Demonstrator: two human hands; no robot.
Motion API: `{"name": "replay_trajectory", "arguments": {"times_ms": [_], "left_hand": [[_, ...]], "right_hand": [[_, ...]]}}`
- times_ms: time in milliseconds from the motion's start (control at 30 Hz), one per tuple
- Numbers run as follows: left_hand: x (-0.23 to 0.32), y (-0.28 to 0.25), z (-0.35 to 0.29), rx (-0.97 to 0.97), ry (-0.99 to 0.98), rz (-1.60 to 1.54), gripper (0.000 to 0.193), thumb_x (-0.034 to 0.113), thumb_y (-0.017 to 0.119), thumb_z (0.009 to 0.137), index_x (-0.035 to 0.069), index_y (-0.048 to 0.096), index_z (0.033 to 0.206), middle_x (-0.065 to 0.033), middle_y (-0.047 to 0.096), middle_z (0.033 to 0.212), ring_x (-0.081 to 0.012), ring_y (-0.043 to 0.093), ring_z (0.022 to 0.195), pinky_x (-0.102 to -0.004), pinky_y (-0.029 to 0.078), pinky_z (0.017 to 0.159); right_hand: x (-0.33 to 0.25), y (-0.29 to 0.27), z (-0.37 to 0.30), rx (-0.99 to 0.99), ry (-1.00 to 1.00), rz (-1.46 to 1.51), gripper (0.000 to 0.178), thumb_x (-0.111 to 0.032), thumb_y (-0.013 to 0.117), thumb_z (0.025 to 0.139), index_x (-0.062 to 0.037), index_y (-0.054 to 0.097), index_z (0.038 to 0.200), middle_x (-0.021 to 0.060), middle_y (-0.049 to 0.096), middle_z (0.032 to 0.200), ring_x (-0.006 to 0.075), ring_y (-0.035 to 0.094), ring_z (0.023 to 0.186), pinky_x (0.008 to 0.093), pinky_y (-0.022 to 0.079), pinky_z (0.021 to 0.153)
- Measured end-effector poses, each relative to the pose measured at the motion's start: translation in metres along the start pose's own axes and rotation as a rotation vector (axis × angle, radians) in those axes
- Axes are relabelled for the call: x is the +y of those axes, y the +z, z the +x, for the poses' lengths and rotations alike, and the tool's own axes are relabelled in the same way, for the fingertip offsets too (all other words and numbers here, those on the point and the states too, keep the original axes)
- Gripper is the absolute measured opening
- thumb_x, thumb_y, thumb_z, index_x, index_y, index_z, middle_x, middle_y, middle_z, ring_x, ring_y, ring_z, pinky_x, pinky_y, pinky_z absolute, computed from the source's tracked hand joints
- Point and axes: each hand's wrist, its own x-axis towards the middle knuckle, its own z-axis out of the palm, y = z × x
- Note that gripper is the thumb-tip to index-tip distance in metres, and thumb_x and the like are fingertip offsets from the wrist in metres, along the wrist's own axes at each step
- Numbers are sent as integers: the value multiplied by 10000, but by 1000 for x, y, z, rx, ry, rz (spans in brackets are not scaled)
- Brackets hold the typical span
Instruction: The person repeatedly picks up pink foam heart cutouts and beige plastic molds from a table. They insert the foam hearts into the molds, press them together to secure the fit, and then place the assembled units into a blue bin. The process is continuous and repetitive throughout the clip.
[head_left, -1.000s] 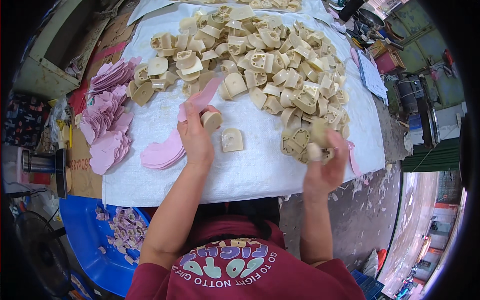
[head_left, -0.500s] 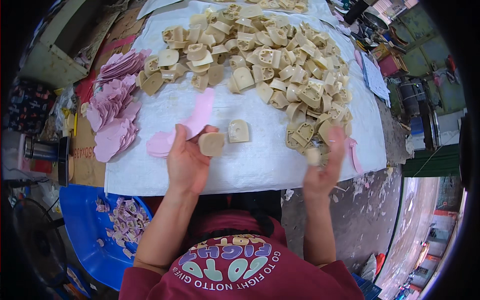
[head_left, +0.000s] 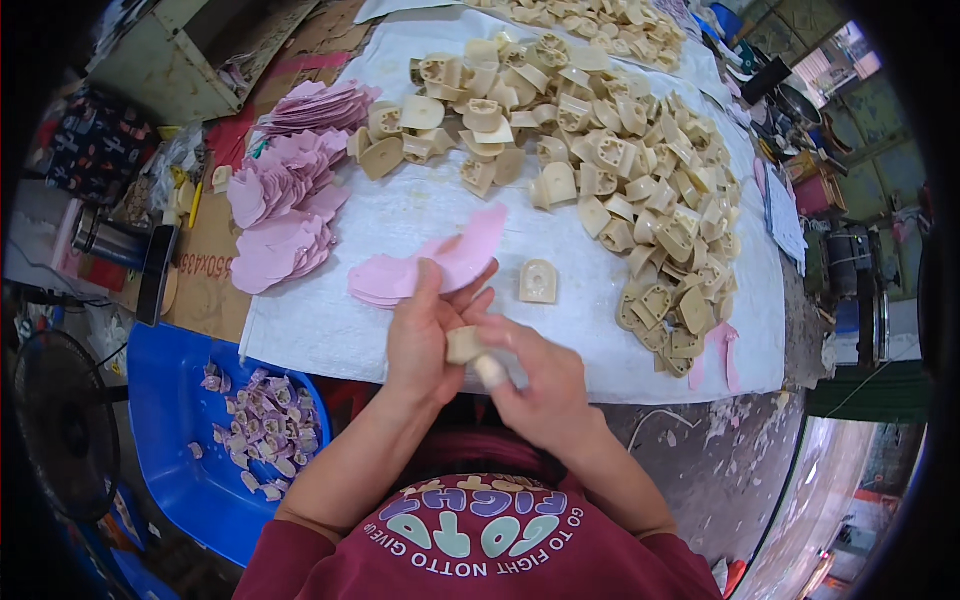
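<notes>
Low over the table's front edge, my two hands meet at a beige moulded shoe heel [head_left: 463, 345]. My left hand [head_left: 420, 345] is closed around its left side. On its right are the fingers of my right hand [head_left: 540, 385], slightly blurred, with a pale covering on the thumb. Just beyond my left fingers a curved pink piece [head_left: 470, 250] overlaps a small stack of pink cut pieces [head_left: 378, 282]; whether the fingers touch it I cannot tell. A single beige heel [head_left: 538, 281] lies on the white sheet to the right of that.
Beige heels are heaped [head_left: 640, 150] across the far and right side of the white sheet [head_left: 590, 350]. Fanned pink pieces [head_left: 285, 200] lie at left. A blue tub [head_left: 170, 440] below holds pink-covered pieces. A fan [head_left: 65, 410] stands beside it.
My right hand has come from the heap at right across to my left hand and now touches the heel there. The view has shifted, so the table's contents sit farther right.
</notes>
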Motion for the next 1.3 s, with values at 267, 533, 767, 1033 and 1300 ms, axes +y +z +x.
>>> {"name": "replay_trajectory", "arguments": {"times_ms": [267,533,767,1033,1300], "left_hand": [[15,5,-7,-50,-39,36,454,299,542,977,-20,499,1297,-173,568,1263,-246,570,1155,-387,511,954],[19,8,-17,-42,-35,21,279,182,582,961,-9,603,1163,-170,657,1134,-216,655,1010,-330,574,814],[26,11,-34,-155,-56,123,324,226,563,972,-9,594,1193,-194,664,1130,-231,659,1022,-367,530,902],[26,17,-38,-179,-81,116,342,260,544,984,-4,593,1195,-193,663,1135,-224,658,1031,-357,530,908],[28,18,-43,-175,-98,69,343,247,532,991,-17,587,1203,-183,658,1149,-220,652,1032,-355,530,901]], "right_hand": [[-5,0,3,-64,107,379,347,17,673,800,-16,615,1141,107,654,1025,219,645,993,319,521,831],[-14,-25,11,118,-160,49,371,67,690,715,5,620,1074,156,648,1075,289,651,956,353,530,821],[-5,-26,8,155,-215,75,371,77,708,683,3,636,1039,160,653,1070,309,651,960,364,535,827],[-8,-29,5,188,-209,55,349,72,721,689,10,643,1023,160,674,1046,313,658,967,372,544,833],[-8,-27,6,199,-219,86,326,60,728,693,6,643,1003,158,677,1041,320,657,964,379,546,832]]}}
